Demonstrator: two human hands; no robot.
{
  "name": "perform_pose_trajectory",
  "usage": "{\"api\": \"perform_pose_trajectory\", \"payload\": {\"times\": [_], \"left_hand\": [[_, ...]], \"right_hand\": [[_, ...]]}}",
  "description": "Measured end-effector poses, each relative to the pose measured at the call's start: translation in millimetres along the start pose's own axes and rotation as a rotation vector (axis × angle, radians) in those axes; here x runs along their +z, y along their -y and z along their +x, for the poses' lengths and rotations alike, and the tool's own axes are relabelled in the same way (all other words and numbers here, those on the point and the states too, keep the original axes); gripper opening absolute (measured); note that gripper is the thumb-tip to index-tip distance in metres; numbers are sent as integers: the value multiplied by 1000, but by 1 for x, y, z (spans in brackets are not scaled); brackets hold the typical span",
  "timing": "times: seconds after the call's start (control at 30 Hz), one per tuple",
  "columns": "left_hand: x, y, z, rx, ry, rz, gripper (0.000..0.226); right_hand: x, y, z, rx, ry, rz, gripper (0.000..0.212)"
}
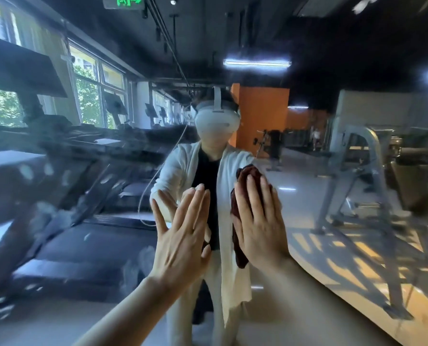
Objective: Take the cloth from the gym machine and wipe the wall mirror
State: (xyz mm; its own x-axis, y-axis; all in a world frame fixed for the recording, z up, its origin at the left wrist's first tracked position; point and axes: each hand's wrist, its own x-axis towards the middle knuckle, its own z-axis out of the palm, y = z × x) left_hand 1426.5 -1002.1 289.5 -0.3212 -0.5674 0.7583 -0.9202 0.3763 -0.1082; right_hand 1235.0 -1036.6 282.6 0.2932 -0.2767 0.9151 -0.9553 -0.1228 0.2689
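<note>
**Cloth on glass under right hand, wipe in progress**

Right hand (pixel 260 221) fingers straight, flat, pressing dark red cloth (pixel 243 186) against wall mirror (pixel 357 245). Cloth sits directly under the palm, long axis vertical, poking out above fingertips and hanging below the heel. Left hand (pixel 183 236) just beside it, fingers spread, bare palm on the glass, no cloth. Smudges lie left of both hands; likely next stroke goes that way, right hand leading

Dark red cloth (pixel 246 178) bunched flat against smudged wall mirror (pixel 58 191)
</note>
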Motion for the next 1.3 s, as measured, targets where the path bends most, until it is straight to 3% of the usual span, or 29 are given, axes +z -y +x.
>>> {"api": "perform_pose_trajectory", "payload": {"times": [0.07,0.13,0.27,0.37,0.5,0.7,0.8,0.93,1.03,1.2,1.3], "left_hand": [[1,1,-10,1,35,3,114],[-1,6,-15,-3,31,8,113],[-12,20,-9,-61,-32,10,110],[-13,31,-11,-80,-71,-3,107],[-5,40,-15,-63,-88,6,111],[-2,43,-29,-101,-33,-35,111],[-2,52,-39,-106,-27,-37,110],[-5,63,-40,-130,-84,-78,111],[2,76,-49,-185,-126,-113,109],[20,86,-79,-267,-69,-153,98],[30,80,-107,-293,39,-168,109]], "right_hand": [[-5,-6,-2,-117,27,-18,61],[-16,-21,29,-106,-31,-13,58],[-37,-51,132,284,-230,27,58],[-34,-36,149,418,-288,19,59],[-7,7,85,284,-233,52,58],[18,60,-30,45,49,14,67],[7,62,8,22,-10,40,63],[-12,71,134,182,-198,109,58],[-5,101,158,190,-255,96,57],[46,162,25,-230,-98,88,54],[58,154,-84,-360,27,-10,67]]}}
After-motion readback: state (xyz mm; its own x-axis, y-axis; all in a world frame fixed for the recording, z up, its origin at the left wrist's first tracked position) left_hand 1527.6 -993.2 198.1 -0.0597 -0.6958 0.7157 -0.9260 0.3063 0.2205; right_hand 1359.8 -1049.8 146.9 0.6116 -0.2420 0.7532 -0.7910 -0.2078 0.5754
